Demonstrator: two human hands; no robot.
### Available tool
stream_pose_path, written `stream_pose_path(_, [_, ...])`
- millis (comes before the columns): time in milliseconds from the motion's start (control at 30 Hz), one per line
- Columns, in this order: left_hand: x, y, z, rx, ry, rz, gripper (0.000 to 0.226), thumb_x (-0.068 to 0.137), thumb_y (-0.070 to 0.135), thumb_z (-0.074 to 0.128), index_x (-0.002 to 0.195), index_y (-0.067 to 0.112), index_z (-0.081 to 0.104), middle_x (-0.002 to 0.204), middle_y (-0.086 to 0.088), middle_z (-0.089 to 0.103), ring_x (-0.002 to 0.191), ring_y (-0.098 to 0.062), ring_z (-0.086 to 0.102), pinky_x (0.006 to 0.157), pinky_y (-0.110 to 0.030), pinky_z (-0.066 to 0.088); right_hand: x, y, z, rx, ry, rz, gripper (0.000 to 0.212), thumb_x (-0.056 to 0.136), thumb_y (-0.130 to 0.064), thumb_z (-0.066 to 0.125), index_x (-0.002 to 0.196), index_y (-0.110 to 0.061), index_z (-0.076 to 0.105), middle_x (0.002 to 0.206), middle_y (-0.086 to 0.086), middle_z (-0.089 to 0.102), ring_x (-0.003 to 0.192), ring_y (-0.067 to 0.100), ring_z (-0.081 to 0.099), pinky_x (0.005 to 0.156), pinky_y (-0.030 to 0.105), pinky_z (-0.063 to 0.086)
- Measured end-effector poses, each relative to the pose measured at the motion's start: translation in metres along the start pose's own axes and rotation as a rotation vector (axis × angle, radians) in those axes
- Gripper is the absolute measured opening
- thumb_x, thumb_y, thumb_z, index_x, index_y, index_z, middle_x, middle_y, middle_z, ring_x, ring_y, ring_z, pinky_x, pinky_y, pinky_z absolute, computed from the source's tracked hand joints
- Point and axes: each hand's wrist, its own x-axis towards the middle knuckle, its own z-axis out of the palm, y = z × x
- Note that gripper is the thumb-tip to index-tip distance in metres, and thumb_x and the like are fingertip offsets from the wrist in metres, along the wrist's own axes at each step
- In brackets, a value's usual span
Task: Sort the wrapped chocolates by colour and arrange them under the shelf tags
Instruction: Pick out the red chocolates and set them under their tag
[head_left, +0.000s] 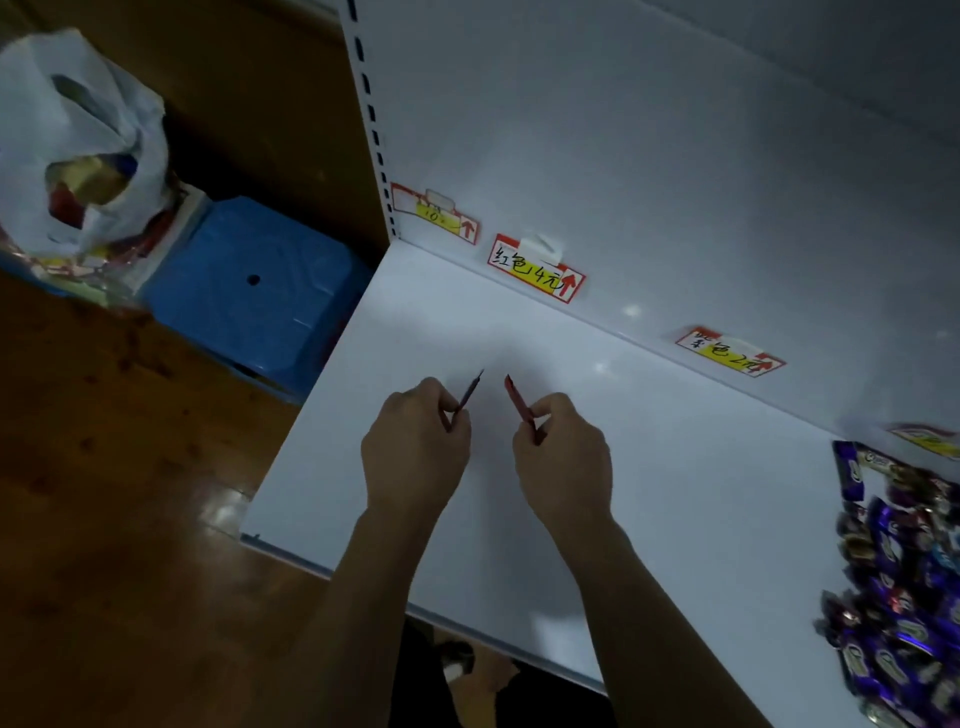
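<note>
So your left grip (415, 452) is curled shut, pinching a thin red wrapped chocolate (470, 389) edge-on. Your right grip (563, 457) pinches a second red chocolate (517, 397) the same way. Both hover just over the white shelf (675, 493), below the red tag (535, 270). The purple chocolates pile (893, 571) sits far right.

Price tags on shelf back panel (623, 156), handwritten over yellow strips; the first three carry a printed red up-arrow.
Leftmost tag (434, 214): "10", rest unreadable.
Second tag (535, 269): "红色 4元".
Third tag (730, 356): "色 2元", first character unclear.
Fourth tag (930, 440): cut off by the frame edge, unreadable.
Purple chocolate wrappers (898, 597): pale logo print, too blurred to read.
</note>
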Motion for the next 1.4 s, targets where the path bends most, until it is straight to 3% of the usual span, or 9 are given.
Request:
stream_pose_path(100, [0.028,-0.003,0.006,-0.01,-0.009,0.002,0.011,0.09,0.03,0.062,0.09,0.019,0.062,0.082,0.005,0.062,0.077,-0.013,0.058,0.062,-0.027,0.048,0.015,-0.013,0.014,0.033,0.058,0.032,0.011,0.092,-0.02,0.057,0.103,-0.02,0.058,0.093,0.001,0.071,0.079,0.02,0.068,0.073,0.038,0.058])
stream_pose_path(267, [0.047,-0.002,0.015,-0.065,-0.026,0.024,0.014,0.092,0.028,0.056,0.097,0.02,0.066,0.091,0.006,0.064,0.087,-0.013,0.058,0.072,-0.03,0.052,0.026,-0.023,0.023,0.04,0.121,0.051,0.021,0.093,-0.017,0.055,0.113,-0.014,0.062,0.089,0.001,0.072,0.074,0.019,0.066,0.071,0.033,0.057])
stream_pose_path(533, [0.042,-0.013,0.027,-0.043,-0.154,0.25,0.035,0.091,0.028,0.06,0.124,0.019,0.062,0.116,-0.001,0.066,0.106,-0.02,0.056,0.09,-0.032,0.045,0.022,-0.029,0.018,-0.064,-0.052,0.011,0.05,0.095,-0.031,0.057,0.142,-0.023,0.042,0.129,-0.003,0.059,0.111,0.018,0.06,0.097,0.033,0.048])
stream_pose_path(633, [0.035,-0.015,0.019,-0.094,-0.15,0.238,0.038,0.09,0.034,0.061,0.126,0.019,0.061,0.123,0.001,0.064,0.113,-0.018,0.055,0.099,-0.029,0.04,0.014,-0.031,0.01,-0.113,-0.044,-0.002,0.053,0.094,-0.035,0.056,0.143,-0.027,0.039,0.137,-0.005,0.054,0.119,0.017,0.055,0.103,0.036,0.046])
stream_pose_path(833, [0.023,0.004,-0.021,-0.096,-0.01,0.361,0.04,0.087,0.04,0.061,0.12,0.018,0.066,0.118,0.0,0.068,0.11,-0.021,0.059,0.097,-0.035,0.043,-0.004,-0.045,-0.024,-0.144,0.03,-0.06,0.053,0.093,-0.043,0.054,0.143,-0.035,0.038,0.145,-0.009,0.046,0.129,0.015,0.047,0.108,0.04,0.041])
stream_pose_path(933, [0.01,0.022,-0.04,-0.042,-0.058,0.379,0.041,0.092,0.043,0.056,0.129,0.024,0.058,0.131,0.004,0.059,0.123,-0.016,0.049,0.105,-0.032,0.035,-0.023,-0.043,-0.044,-0.133,0.097,-0.104,0.052,0.093,-0.042,0.055,0.142,-0.034,0.04,0.144,-0.008,0.047,0.128,0.015,0.049,0.106,0.038,0.043])
stream_pose_path(1133, [-0.034,0.069,-0.045,0.034,-0.122,0.515,0.041,0.092,0.041,0.057,0.131,0.028,0.055,0.136,0.007,0.054,0.129,-0.013,0.04,0.108,-0.028,0.027,-0.064,0.007,-0.092,-0.047,0.223,-0.112,0.049,0.092,-0.034,0.059,0.14,-0.027,0.046,0.137,-0.003,0.054,0.12,0.017,0.054,0.1,0.035,0.047])
stream_pose_path(1400, [-0.123,0.167,0.013,0.207,-0.193,0.745,0.039,0.092,0.041,0.055,0.13,0.028,0.056,0.133,0.007,0.056,0.127,-0.014,0.04,0.105,-0.031,0.03,-0.101,0.146,-0.158,0.098,0.369,0.015,0.047,0.092,-0.029,0.06,0.138,-0.024,0.048,0.132,0.0,0.056,0.115,0.019,0.056,0.091,0.037,0.05])
